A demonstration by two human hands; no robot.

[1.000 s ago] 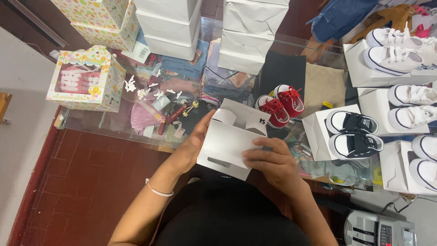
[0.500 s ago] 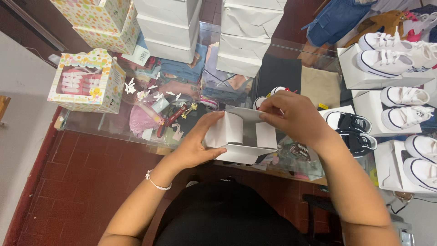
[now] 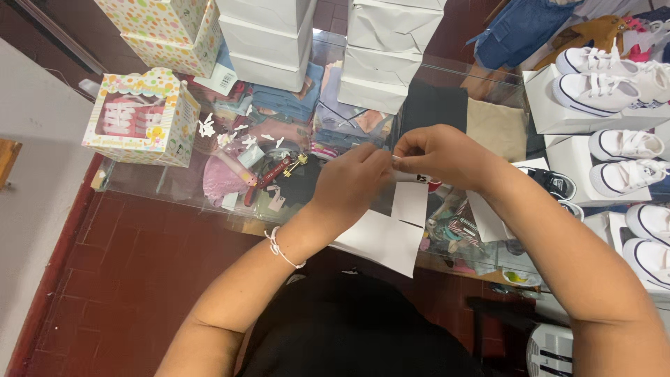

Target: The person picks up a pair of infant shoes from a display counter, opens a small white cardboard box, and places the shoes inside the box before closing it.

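Observation:
Both hands grip a flat white cardboard box blank (image 3: 391,234) over the front edge of a glass counter (image 3: 174,185). My left hand (image 3: 352,181) pinches its upper edge from the left; a white bracelet sits on that wrist. My right hand (image 3: 436,155) pinches the same upper edge from the right, fingers closed on a flap. The unfolded panels hang down toward me, with a slit visible between two of them. The red shoes on the counter are mostly hidden behind my hands.
Stacked white boxes (image 3: 387,49) and spotted gift boxes (image 3: 164,28) stand at the back. A pastel windowed box (image 3: 139,119) sits at left. White sneakers (image 3: 600,80) and dark sneakers (image 3: 551,183) rest on white boxes at right. Keys (image 3: 279,169) and paper scraps lie on the glass.
The white box was held closed a second ago; since then its panels have been pulled apart and it now hangs flattened. My right hand moved from its lower side to its top edge.

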